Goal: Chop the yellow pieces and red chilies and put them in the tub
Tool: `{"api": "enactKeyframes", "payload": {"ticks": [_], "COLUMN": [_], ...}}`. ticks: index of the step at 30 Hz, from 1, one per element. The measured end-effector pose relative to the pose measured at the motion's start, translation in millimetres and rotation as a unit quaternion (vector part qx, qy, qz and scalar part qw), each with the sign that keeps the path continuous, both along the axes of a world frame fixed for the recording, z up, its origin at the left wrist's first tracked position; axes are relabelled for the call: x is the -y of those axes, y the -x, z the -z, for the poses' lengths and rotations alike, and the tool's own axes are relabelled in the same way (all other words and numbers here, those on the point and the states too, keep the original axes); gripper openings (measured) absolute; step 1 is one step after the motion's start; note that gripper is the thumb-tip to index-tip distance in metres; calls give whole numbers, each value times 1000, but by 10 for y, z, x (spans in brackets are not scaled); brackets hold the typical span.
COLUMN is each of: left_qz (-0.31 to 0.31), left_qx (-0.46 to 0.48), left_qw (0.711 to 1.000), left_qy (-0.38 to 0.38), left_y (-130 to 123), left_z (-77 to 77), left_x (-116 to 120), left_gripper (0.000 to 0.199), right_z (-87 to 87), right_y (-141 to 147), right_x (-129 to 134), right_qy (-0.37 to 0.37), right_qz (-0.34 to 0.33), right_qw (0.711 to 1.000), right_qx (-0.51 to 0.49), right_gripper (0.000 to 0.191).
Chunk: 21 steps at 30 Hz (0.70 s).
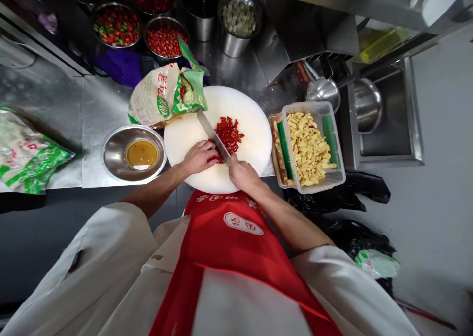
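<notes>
A round white cutting board (254, 114) lies at the counter's front edge, bearing a pile of chopped red chilli (231, 133). My right hand (243, 174) is wrapped round the handle of a kitchen knife (213, 135), whose blade points up and left across the board, against the chilli's left side. Left of the blade, my left hand (200, 157) presses with bent fingers on red chilli pieces, which it partly hides. Touching the board's upper left is a green and white plastic bag (168, 94). A steel bowl of brownish liquid (111, 153) stands left of the board.
Right of the board stands a clear plastic tub (338, 173) of yellow sliced pieces. Steel pots of chopped chillies (117, 25) and pale green pieces (238, 18) line the back. Another plastic bag (33, 151) lies far left. A steel ladle (323, 92) rests behind the tub.
</notes>
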<state>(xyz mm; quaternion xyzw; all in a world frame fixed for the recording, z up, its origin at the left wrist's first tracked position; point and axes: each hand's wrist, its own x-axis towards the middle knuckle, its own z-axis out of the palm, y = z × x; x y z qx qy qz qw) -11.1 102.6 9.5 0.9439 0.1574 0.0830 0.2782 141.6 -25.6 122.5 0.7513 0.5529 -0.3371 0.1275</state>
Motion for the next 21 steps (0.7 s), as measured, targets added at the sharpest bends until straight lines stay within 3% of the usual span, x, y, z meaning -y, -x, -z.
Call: {"api": "enactKeyframes", "payload": {"ticks": [3,8,10,13,16,18,21], "left_qz": [-16,-56,-42,-27,-14,-9,-28], "left_qx": [14,31,24,12,6,13,31], "left_qw": [1000,998,999,999,1000,1000,999], "left_qy": [6,11,16,17,15,22,28], "left_y": [75,182,172,127,122,165,268], "left_z": [-15,25,42,41,0,-39,-75], "left_x": [39,45,30,23,42,57,70], "left_gripper": [24,22,22,24,24,24,23], "right_z": [-106,-502,-488,-238,-14,-32,-272], "right_y": [-75,-226,-183,-23,86,61,-69], "right_x": [8,454,503,332,87,41,212], "right_qy": [-21,-1,17,41,17,-3,-10], "right_qz": [-16,-45,-55,-34,-18,-31,-49], "right_qw": [1000,999,998,998,1000,1000,999], "right_qx": [5,-11,-29,-26,-4,0,1], "right_gripper": [29,25,24,26,29,30,29]}}
